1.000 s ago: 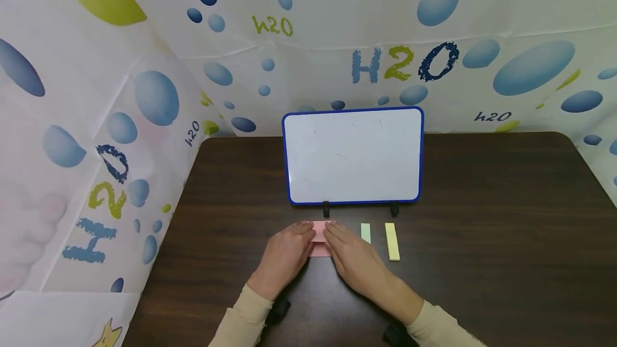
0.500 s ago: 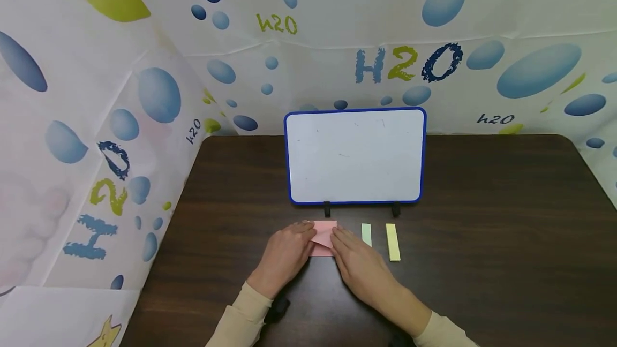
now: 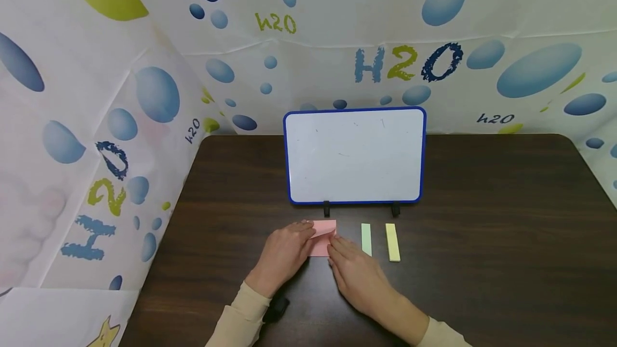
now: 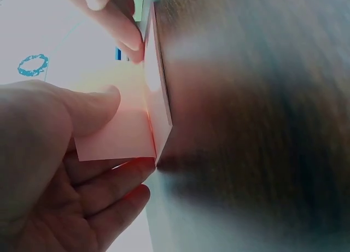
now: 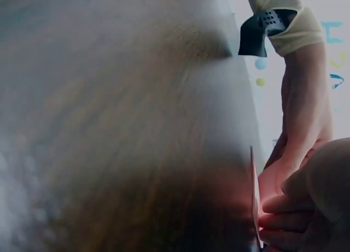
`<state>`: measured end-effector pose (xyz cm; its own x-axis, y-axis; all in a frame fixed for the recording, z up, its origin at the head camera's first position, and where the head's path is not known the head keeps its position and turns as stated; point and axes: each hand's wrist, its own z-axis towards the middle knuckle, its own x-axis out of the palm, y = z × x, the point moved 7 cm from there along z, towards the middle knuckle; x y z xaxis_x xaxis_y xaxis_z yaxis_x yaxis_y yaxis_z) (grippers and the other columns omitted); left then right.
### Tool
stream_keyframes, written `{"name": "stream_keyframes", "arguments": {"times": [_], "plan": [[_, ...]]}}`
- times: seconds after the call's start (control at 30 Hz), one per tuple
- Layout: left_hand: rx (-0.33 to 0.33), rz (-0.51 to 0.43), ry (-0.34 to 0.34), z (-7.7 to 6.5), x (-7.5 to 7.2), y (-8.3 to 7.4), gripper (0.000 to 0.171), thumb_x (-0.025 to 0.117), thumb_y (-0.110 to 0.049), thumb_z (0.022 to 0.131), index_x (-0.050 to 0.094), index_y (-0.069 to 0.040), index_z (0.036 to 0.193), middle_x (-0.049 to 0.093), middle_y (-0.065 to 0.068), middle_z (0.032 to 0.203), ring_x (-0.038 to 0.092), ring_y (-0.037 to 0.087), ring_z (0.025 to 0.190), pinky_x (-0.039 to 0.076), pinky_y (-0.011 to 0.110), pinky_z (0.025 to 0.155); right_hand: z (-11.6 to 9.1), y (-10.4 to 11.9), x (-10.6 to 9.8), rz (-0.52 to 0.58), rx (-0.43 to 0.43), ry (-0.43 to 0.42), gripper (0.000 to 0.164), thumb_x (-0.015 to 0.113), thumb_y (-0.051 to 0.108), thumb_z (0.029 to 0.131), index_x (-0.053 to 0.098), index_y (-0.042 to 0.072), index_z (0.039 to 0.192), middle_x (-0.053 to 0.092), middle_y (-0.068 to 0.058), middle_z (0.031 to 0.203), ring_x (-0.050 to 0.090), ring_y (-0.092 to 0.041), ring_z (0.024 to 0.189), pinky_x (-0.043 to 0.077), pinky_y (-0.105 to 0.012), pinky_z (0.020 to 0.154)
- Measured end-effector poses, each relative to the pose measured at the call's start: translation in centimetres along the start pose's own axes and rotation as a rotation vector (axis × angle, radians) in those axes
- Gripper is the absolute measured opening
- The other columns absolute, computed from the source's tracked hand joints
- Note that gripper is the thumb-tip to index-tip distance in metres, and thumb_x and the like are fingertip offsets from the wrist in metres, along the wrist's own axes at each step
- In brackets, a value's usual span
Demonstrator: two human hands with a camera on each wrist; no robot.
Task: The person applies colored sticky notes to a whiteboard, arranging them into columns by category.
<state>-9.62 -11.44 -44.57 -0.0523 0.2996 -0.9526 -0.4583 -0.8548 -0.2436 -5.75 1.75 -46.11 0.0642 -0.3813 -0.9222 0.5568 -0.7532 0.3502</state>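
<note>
Pink note paper [image 3: 320, 248] on table [image 3: 506, 240], near whiteboard [image 3: 356, 157].
My left hand [image 3: 284, 253] pinches its flap [image 4: 117, 134]; my right hand [image 3: 359, 274] touches its right edge, grip indeterminable. Table extends right past the yellow strip [image 3: 392, 242].

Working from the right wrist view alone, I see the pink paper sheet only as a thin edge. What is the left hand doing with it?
Observer: In the left wrist view, the left hand pinches a raised flap of the pink paper sheet between thumb and fingers.
Operator: Good. Anything lying on the dark brown wood-grained table to the right of the sheet?
Observer: Yes, the head view shows a narrow pale green strip and a narrow yellow strip, apart from each other.
Operator: And behind the sheet?
Observer: A white rectangular board with a blue frame, on two black feet.
</note>
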Motion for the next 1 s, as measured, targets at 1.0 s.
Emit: {"name": "stream_keyframes", "arguments": {"times": [1.0], "plan": [[-0.013, -0.017, 0.036, 0.0, 0.0, 0.2, 0.019, 0.074, -0.021, 0.094, 0.08, -0.01, 0.109, 0.077, 0.006, 0.116, 0.075, 0.023, 0.109, 0.061, 0.042, 0.095, 0.8, -0.6, 1.1, 0.09, -0.008, 0.004, 0.033, 0.061, 0.019, 0.101, 0.07, 0.001, 0.127, 0.066, -0.012, 0.138, 0.058, -0.028, 0.136, 0.049, -0.045, 0.113]]}}
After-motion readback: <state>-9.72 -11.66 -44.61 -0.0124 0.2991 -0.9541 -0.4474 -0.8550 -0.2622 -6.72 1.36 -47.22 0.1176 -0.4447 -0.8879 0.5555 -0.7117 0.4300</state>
